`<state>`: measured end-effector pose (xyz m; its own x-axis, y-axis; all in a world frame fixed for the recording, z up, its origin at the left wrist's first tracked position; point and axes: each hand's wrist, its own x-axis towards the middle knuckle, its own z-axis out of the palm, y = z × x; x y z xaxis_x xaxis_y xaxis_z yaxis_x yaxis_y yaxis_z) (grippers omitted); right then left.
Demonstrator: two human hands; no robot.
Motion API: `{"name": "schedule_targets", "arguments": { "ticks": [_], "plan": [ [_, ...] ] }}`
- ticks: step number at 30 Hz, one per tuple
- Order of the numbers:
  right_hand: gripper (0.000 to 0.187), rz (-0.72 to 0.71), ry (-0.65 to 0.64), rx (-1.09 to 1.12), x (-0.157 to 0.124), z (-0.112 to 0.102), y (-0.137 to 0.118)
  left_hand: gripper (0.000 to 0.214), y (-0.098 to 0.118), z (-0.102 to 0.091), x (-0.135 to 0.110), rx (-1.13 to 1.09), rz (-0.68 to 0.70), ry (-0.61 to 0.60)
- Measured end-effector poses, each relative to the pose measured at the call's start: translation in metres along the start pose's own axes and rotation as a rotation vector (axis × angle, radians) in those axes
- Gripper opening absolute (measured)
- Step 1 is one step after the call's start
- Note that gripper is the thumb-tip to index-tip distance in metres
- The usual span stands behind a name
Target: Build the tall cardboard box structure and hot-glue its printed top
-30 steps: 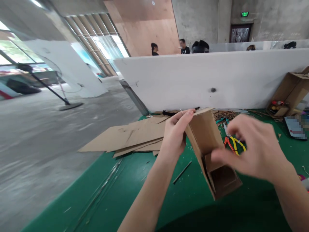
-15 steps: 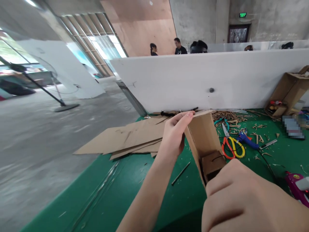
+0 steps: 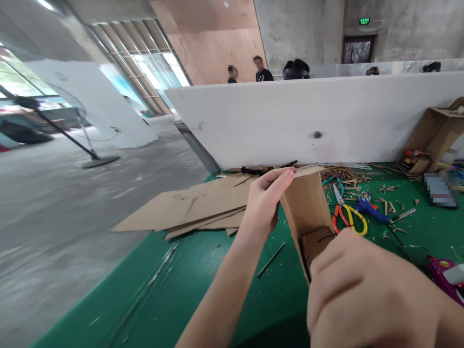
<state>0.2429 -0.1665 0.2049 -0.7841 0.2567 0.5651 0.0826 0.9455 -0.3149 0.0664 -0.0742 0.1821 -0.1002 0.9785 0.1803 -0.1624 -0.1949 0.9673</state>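
A: Where is the open cardboard box [image 3: 306, 205]?

B: Right of the middle of the view, tilted, its upper end towards the white partition [image 3: 253, 125]. Call it the centre of the dial.

A: And the left hand [image 3: 266, 198]?

B: At ten o'clock, grasping the box's upper corner — thumb along the top edge, the other fingers mostly hidden behind it.

A: What about the right hand [image 3: 373, 285]?

B: Between four and five, over the lower end. Its fingers are curled, knuckles towards us, and it hides that end, so I cannot tell whether it grips anything.

A: Anything inside the box?

B: A brown cardboard piece [image 3: 314, 243] partway down, with a thin dark wire [image 3: 326, 237] across it.

A: What is at three?

B: The scissors [image 3: 357, 224], one handle red and the other yellow, then a blue glue gun [image 3: 373, 211] just beside them.

A: Further round?

B: At four, a purple tool [image 3: 444, 275], cut off by the view's edge. At two — well apart — a second cardboard box [image 3: 431, 135] stands by the partition.

A: And the other side?

B: Flat cardboard sheets [image 3: 199, 208] overlap at nine. Between seven and eight, a thin dark rod [image 3: 271, 260] lies on the green tabletop [image 3: 188, 290].
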Motion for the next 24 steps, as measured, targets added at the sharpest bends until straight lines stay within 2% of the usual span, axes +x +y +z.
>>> {"name": "schedule_targets", "arguments": {
  "ticks": [2, 4, 6, 8, 10, 17, 24],
  "plan": [
    [0.040, 0.057, 0.298, -0.185, -0.002, 0.001, 0.017, 0.052, 0.000, 0.000, 0.000, -0.010, -0.002, -0.001],
    [0.040, 0.323, 0.500, -0.559, -0.005, -0.001, 0.038, 0.050, 0.000, 0.001, 0.000, -0.047, -0.005, -0.006],
    [0.031, 0.554, 0.521, -0.814, -0.008, -0.004, 0.058, 0.049, -0.002, 0.003, 0.000, -0.084, -0.014, -0.019],
    [0.026, 0.732, 0.450, -0.873, -0.011, -0.005, 0.073, 0.048, -0.003, 0.006, -0.001, -0.103, -0.035, -0.034],
    [0.027, 0.816, 0.432, -0.867, -0.011, -0.004, 0.081, 0.047, -0.005, 0.009, -0.003, -0.096, -0.055, -0.049],
    [0.027, 0.780, 0.451, -0.924, -0.007, 0.012, 0.087, 0.049, -0.011, 0.014, -0.009, -0.065, -0.091, -0.084],
    [0.022, 0.692, 0.498, -0.964, -0.012, 0.014, 0.096, 0.053, -0.014, 0.014, -0.007, -0.082, -0.113, -0.099]
  ]
}}
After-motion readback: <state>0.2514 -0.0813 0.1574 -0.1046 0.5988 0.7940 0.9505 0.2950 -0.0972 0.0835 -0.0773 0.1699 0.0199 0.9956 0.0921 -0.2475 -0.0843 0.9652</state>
